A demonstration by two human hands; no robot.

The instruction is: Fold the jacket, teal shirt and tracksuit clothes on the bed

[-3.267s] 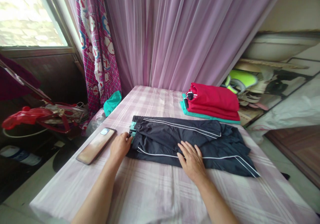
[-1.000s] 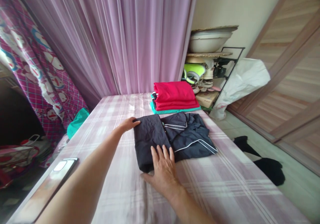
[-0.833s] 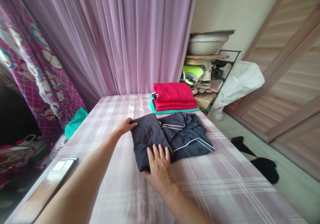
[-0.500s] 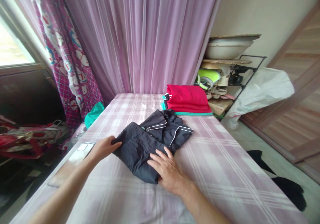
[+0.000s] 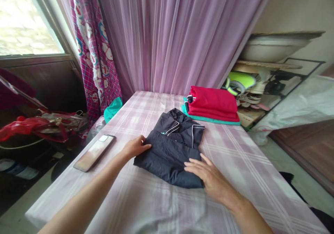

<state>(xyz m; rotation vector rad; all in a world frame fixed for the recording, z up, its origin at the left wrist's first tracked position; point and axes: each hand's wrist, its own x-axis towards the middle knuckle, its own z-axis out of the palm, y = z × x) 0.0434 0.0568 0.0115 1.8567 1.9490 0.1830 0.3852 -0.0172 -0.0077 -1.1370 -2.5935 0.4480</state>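
Observation:
A black garment with white piping (image 5: 167,157) lies folded on the checked cloth of the bed-like table, its wide part toward me and its piped part facing away. At the garment's left edge is my left hand (image 5: 135,147), thumb and fingers closed on the fabric. My right hand (image 5: 206,171) rests on the lower right corner, fingers stretched out and palm down. Beyond the garment, a stack of folded red clothes (image 5: 212,103) sits on a teal folded cloth (image 5: 216,120).
A phone (image 5: 95,153) lies near the left edge of the checked tablecloth (image 5: 146,206). Teal fabric (image 5: 113,109) hangs past that edge. Purple curtains (image 5: 167,35) close off the back. At right, a rack holds shoes and a basin (image 5: 273,49), beside a white plastic bag (image 5: 300,105).
The garment has been turned to lie straighter, its piped part now pointing away from me. Both hands have turned with it, staying at its left edge and lower right corner. The camera view has shifted.

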